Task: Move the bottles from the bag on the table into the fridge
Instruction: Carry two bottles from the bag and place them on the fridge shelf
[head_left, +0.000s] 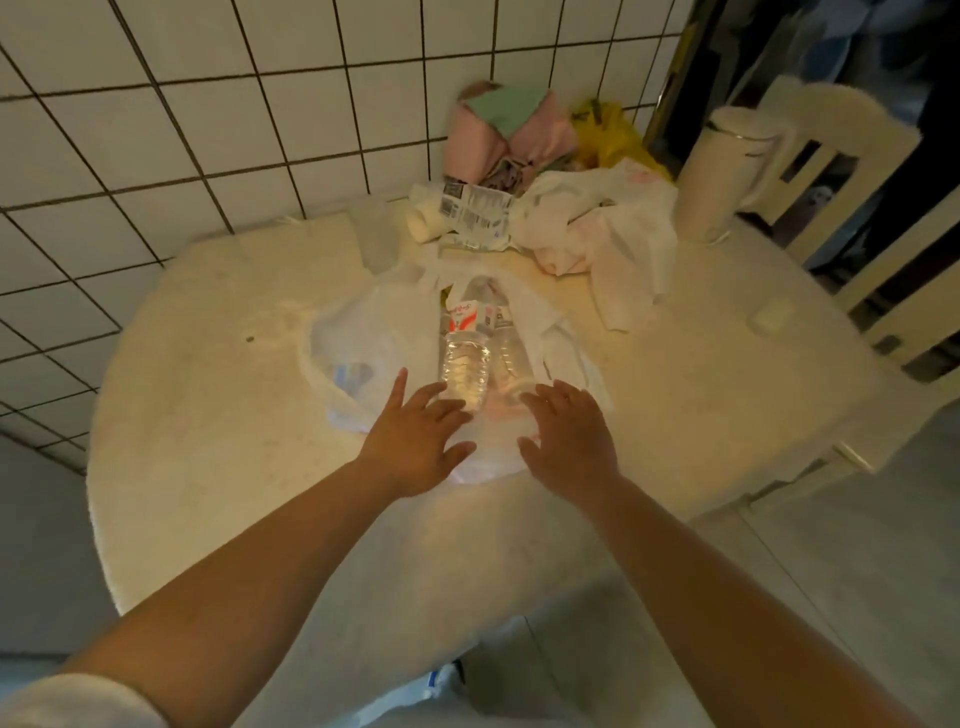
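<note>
A white plastic bag (374, 332) lies flat on the round cream table (208, 415). Two clear water bottles lie side by side on it, bases toward me. The left bottle (464, 364) has a red and white label; the right bottle (511, 358) is partly under thin plastic. My left hand (415, 441) reaches to the left bottle's base with fingers spread, fingertips at or just short of it. Just short of the right bottle's base is my right hand (569, 436), fingers spread. Neither hand holds anything. No fridge is in view.
At the table's back lie a crumpled white bag (613, 234), labelled packaging (467, 208), pink and green cloths (509, 130) and a yellow bag (608, 135). A white cylindrical container (722, 176) stands back right. A white chair (852, 208) stands right; a tiled wall is behind.
</note>
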